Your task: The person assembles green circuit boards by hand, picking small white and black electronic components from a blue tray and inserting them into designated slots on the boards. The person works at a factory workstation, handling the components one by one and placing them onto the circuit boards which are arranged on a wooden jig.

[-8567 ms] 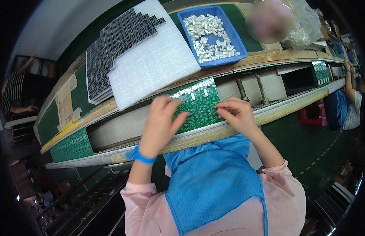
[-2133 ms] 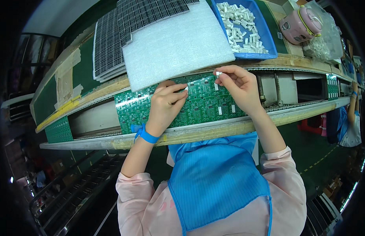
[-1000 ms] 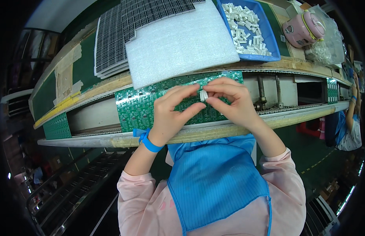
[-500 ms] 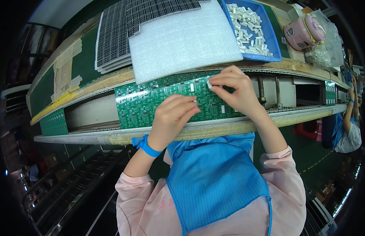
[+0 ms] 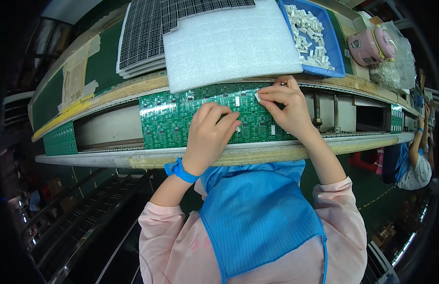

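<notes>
**While pressing on a green board, pinching a white part**

Seen at the centre of the frame: long green printed circuit board [image 5: 181,118], lying flat on the conveyor rails and reaching from centre left to centre right. Left hand [image 5: 211,132], with blue wristband [image 5: 180,170], resting on the board, fingers curled down, fingertips touching its surface; whether anything sits under them, cannot tell. Right hand [image 5: 285,106] at the upper edge of the board, closed in a pinch on a small white plastic connector [image 5: 257,97] between thumb and forefinger, the part just above the board. Directly above the board, at upper centre: white foam sheet [image 5: 229,40]. Upper right: blue plastic tray [image 5: 334,52] full of white connectors, and beside it a pink round container [image 5: 371,45]. Upper left: stack of dark display modules [image 5: 144,38].
</notes>
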Motion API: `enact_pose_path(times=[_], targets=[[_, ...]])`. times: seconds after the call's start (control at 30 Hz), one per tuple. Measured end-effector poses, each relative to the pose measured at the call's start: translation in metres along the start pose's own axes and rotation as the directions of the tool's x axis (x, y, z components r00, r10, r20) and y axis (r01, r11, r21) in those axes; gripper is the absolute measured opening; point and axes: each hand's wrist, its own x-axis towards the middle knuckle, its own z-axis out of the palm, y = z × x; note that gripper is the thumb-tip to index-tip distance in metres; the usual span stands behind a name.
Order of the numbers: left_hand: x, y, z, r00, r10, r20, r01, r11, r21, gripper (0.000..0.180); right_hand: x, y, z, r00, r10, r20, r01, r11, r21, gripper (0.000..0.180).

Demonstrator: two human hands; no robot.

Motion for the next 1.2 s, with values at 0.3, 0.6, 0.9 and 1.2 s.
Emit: enact_pose_path(times=[0.3,0.6,0.9,1.2], targets=[[-0.014,-0.002,-0.012,0.998,0.023,0.051,-0.017,0.995,-0.103,0.018,0.003,0.005,-0.003,0.999,-0.017,0.050,0.019,0.999,-0.037,0.015],[-0.019,-0.003,-0.010,0.999,-0.005,0.040,0.010,0.993,-0.122,0.018,0.003,0.001,-0.002,0.998,-0.060,0.030,0.062,0.995,-0.084,0.013],[-0.020,-0.001,-0.013,0.999,0.003,0.050,0.002,0.994,-0.112,0.022,0.004,-0.021,0.002,0.959,-0.275,0.071,0.279,0.865,-0.418,0.013],[-0.011,0.002,-0.005,0.999,0.051,-0.009,-0.051,0.995,-0.086,0.020,0.005,-0.012,0.001,0.963,-0.255,0.087,0.268,0.937,-0.223,0.012]])
